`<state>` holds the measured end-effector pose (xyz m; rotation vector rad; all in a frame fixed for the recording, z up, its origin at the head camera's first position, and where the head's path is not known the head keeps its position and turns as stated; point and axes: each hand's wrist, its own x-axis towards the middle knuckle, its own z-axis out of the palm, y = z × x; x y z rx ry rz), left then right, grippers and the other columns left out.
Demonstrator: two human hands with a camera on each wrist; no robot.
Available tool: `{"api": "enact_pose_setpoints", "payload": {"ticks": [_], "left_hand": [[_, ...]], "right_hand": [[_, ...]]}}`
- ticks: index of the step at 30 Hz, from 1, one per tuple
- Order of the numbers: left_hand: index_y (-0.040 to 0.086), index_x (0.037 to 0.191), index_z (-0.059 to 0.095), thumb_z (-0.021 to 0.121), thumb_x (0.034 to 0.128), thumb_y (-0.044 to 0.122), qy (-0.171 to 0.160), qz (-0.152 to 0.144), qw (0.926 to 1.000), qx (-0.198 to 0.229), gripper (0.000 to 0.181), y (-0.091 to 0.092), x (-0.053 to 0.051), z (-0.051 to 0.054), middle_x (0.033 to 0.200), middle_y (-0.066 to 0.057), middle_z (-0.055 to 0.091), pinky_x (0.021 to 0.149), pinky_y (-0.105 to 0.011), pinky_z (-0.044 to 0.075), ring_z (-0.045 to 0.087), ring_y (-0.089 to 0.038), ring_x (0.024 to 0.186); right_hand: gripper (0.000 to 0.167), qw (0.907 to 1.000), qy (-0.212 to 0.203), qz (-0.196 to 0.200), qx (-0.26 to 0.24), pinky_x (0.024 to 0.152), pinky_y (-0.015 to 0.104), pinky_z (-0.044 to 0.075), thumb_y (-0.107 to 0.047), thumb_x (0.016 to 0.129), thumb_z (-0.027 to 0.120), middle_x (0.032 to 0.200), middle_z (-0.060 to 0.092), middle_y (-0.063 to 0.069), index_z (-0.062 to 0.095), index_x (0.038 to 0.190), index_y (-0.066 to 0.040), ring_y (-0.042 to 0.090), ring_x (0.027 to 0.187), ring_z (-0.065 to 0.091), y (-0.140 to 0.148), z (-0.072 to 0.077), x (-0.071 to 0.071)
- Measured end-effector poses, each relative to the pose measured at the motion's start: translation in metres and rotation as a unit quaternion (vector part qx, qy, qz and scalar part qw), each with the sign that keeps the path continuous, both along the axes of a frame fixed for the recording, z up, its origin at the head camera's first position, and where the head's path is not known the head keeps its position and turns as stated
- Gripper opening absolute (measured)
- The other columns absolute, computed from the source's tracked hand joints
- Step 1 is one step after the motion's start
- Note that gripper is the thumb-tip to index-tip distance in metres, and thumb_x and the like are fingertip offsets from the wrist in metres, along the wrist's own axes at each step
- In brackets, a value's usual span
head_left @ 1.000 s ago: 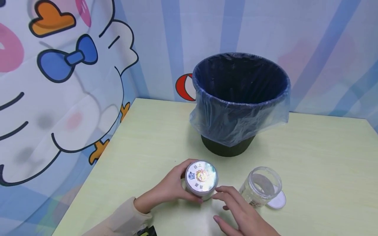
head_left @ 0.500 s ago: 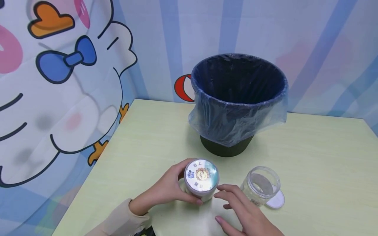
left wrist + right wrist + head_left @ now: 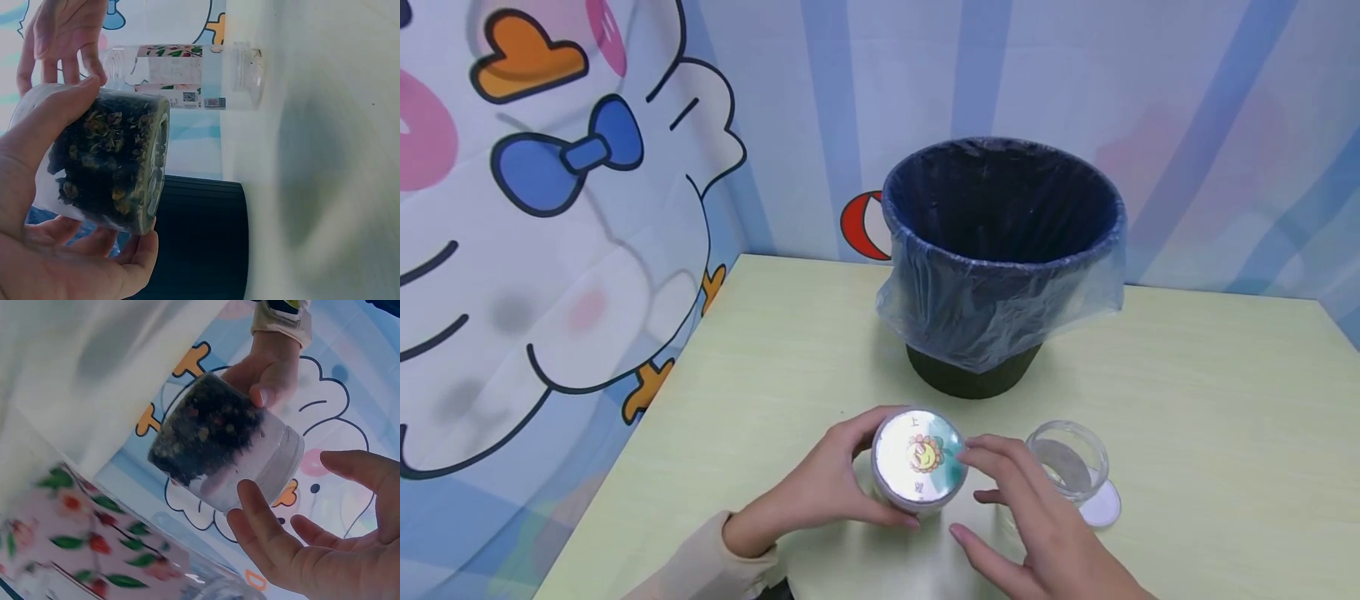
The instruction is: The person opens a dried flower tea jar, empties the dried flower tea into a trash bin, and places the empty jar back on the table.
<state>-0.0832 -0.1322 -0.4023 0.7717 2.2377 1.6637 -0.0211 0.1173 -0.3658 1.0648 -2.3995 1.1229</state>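
My left hand (image 3: pixel 842 475) grips a clear jar (image 3: pixel 106 156) around its side, thumb on the near side and fingers on the far side. Dark dried bits fill its lower part, as the left wrist view shows. Its round top (image 3: pixel 920 457) bears a printed sunflower. The base hangs a little above the table. Beside the top, my right hand (image 3: pixel 1037 517) is spread with bent, loose fingers; its fingertips (image 3: pixel 247 490) overlap the jar's upper edge, and contact is hard to tell. A second clear jar (image 3: pixel 1063 462), topless and flower-printed, stands beyond the right hand.
A white round lid (image 3: pixel 1102 504) lies on the table beside the topless jar. Behind both jars stands a dark bin (image 3: pixel 977 379) with a bluish plastic liner (image 3: pixel 1000 312) over its rim. A cartoon-printed backdrop (image 3: pixel 775 125) encloses the pale table (image 3: pixel 775 350).
My left hand has raised the jar slightly and shifted it a little right. My right hand has moved up and over toward the jar's top. The topless jar and bin stay put.
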Motion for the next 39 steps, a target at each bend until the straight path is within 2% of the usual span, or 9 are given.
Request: {"api": "enact_pose_setpoints", "payload": {"ticks": [2,8,12,18,23,26,30,34,39], "left_hand": [[0.025,0.142,0.051,0.097,0.0618,0.015,0.001,-0.003,1.0000,0.002,0.093,0.001,0.002,0.002,0.133,0.014,0.059,0.106,-0.041,0.042,0.053,-0.012,0.125],[0.028,0.142,0.050,0.095,0.0651,0.015,0.013,-0.012,0.9997,0.015,0.091,0.004,0.003,0.009,0.135,0.013,0.058,0.106,-0.041,0.042,0.053,-0.013,0.125],[0.027,0.142,0.050,0.095,0.0653,0.014,0.018,-0.018,0.9993,0.029,0.090,0.007,0.003,0.013,0.135,0.011,0.058,0.107,-0.042,0.042,0.054,-0.014,0.125],[0.026,0.141,0.052,0.095,0.0643,0.012,0.037,-0.037,0.9975,0.048,0.089,0.014,0.002,0.026,0.135,0.008,0.060,0.106,-0.042,0.043,0.055,-0.016,0.124],[0.027,0.142,0.053,0.096,0.0632,0.012,0.074,-0.040,0.9952,0.049,0.091,0.021,-0.001,0.037,0.135,0.009,0.059,0.105,-0.041,0.044,0.055,-0.016,0.124],[0.030,0.141,0.053,0.096,0.0636,0.014,0.085,-0.043,0.9944,0.047,0.090,0.025,-0.003,0.042,0.135,0.011,0.059,0.104,-0.038,0.045,0.056,-0.014,0.123],[0.032,0.140,0.053,0.096,0.0626,0.015,0.099,-0.050,0.9926,0.048,0.091,0.031,-0.005,0.048,0.134,0.012,0.060,0.103,-0.036,0.046,0.056,-0.014,0.123],[0.032,0.141,0.053,0.096,0.0618,0.014,0.111,-0.053,0.9913,0.047,0.092,0.036,-0.007,0.053,0.135,0.012,0.059,0.101,-0.036,0.048,0.057,-0.013,0.122],[0.026,0.141,0.054,0.096,0.0628,0.015,0.120,-0.056,0.9902,0.045,0.090,0.039,-0.009,0.060,0.134,0.010,0.059,0.099,-0.036,0.049,0.057,-0.013,0.120]], "right_hand": [[0.058,0.9999,0.006,-0.002,0.014,0.079,0.020,0.055,-0.046,0.097,0.058,0.138,0.047,0.006,0.047,0.142,-0.010,0.017,0.113,0.053,0.000,0.006,0.000],[0.060,0.9954,0.062,-0.023,0.069,0.092,0.022,0.050,-0.052,0.099,0.050,0.139,0.048,0.006,0.046,0.145,-0.013,0.017,0.113,0.055,-0.001,0.021,-0.001],[0.059,0.9935,0.083,-0.014,0.076,0.092,0.027,0.052,-0.051,0.100,0.049,0.137,0.050,0.010,0.049,0.144,-0.012,0.020,0.114,0.057,0.000,0.031,-0.004],[0.055,0.9951,0.055,-0.010,0.082,0.081,0.040,0.058,-0.051,0.098,0.053,0.142,0.049,0.008,0.051,0.143,-0.019,0.025,0.119,0.057,0.007,0.048,-0.007],[0.058,0.9941,0.048,-0.016,0.096,0.081,0.040,0.058,-0.053,0.095,0.059,0.143,0.048,0.005,0.050,0.144,-0.022,0.023,0.121,0.054,0.013,0.058,-0.010],[0.060,0.9936,0.055,-0.017,0.097,0.081,0.042,0.058,-0.052,0.093,0.062,0.144,0.048,0.004,0.051,0.144,-0.022,0.023,0.122,0.053,0.016,0.063,-0.012],[0.064,0.9942,0.039,-0.020,0.099,0.083,0.041,0.058,-0.047,0.089,0.072,0.145,0.047,0.002,0.049,0.145,-0.025,0.022,0.124,0.052,0.020,0.071,-0.014],[0.075,0.9933,0.006,-0.032,0.111,0.085,0.038,0.057,-0.038,0.080,0.084,0.146,0.046,-0.002,0.048,0.145,-0.029,0.019,0.126,0.051,0.025,0.078,-0.016],[0.075,0.9924,0.008,-0.026,0.120,0.085,0.033,0.056,-0.031,0.076,0.088,0.144,0.047,-0.005,0.051,0.142,-0.027,0.014,0.125,0.052,0.031,0.085,-0.022]]}}
